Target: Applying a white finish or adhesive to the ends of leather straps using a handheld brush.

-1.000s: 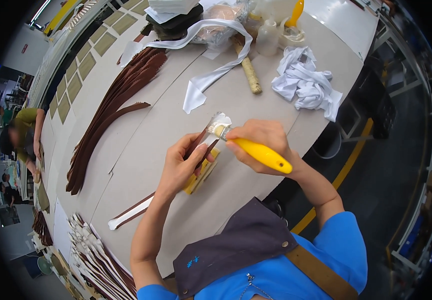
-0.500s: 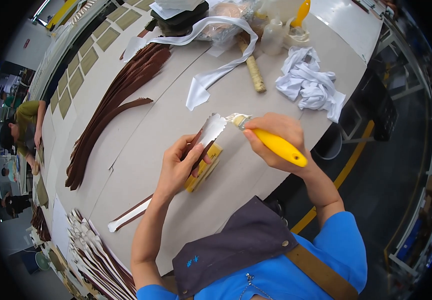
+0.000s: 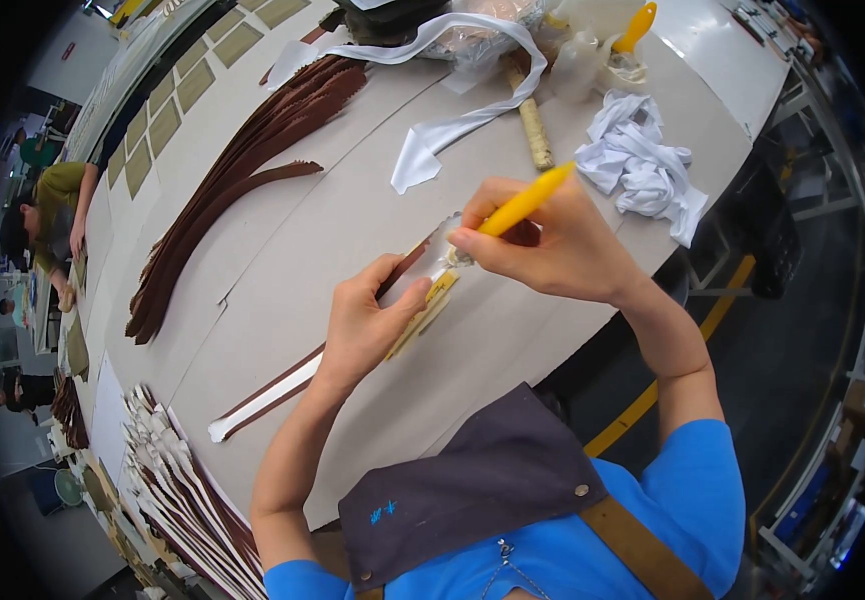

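Note:
My left hand pinches a long brown strip with a white face, near its scalloped far end. The strip's tail runs back under my left forearm along the table. My right hand grips a brush by its yellow handle, tilted up to the right. White paste-like stuff shows where the bristles meet the strip's end; my fingers partly hide the bristles. Beneath the strip's end lies a yellow block, partly covered by my left hand.
Brown strips lie bundled at the left, with white-faced strips at the lower left. Beyond my hands are a white ribbon, a tape-wrapped handle, a crumpled white cloth and a paste pot. A person leans over the table's far left.
My right hand has brought the brush left and down onto the strip's end, and its handle has swung from pointing down-right to up-right. The strip's end has dipped toward the block.

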`<state>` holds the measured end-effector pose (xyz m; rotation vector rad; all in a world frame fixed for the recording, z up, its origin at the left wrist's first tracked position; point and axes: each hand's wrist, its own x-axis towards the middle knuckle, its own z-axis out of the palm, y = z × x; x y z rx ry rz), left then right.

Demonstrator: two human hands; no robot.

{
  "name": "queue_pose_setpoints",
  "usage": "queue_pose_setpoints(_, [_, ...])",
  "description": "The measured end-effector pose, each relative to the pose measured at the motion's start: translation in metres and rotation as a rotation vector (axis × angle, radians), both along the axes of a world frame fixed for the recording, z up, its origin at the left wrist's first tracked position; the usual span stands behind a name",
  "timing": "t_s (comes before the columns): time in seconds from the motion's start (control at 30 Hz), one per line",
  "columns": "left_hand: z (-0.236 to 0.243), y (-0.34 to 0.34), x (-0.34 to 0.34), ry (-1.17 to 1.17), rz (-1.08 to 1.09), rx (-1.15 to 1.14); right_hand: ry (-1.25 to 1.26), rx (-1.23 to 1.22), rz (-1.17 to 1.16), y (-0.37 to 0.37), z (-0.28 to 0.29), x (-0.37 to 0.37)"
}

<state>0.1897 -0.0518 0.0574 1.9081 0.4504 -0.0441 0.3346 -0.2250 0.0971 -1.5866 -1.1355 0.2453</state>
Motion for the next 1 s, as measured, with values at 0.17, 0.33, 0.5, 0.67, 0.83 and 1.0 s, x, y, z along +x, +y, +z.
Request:
queue_pose_setpoints(0.17, [-0.001, -0.002, -0.006, -0.064, -0.003, 0.060, -0.106, -0.280, 0.085, 0.022, 0.003, 0.004])
queue_pose_setpoints(0.33, [-0.004, 0.002, -0.009, -0.033, -0.055, 0.052, 0.039, -0.262, 0.173, 0.040, -0.002, -0.003])
queue_pose_setpoints(0.5, [-0.004, 0.008, -0.015, 0.001, -0.018, -0.064, -0.010, -0.250, 0.096, 0.041, -0.005, -0.001])
queue_pose_setpoints(0.67, [-0.008, 0.009, -0.012, 0.001, -0.034, -0.055, 0.002, -0.268, 0.141, 0.045, -0.008, -0.005])
queue_pose_setpoints(0.83, [-0.008, 0.012, -0.014, -0.018, -0.018, -0.075, -0.017, -0.264, 0.140, 0.043, -0.010, 0.000])
queue_pose_setpoints(1.0, [-0.004, 0.020, -0.015, 0.082, -0.017, -0.310, -0.036, -0.256, 0.183, 0.028, -0.017, 0.019])
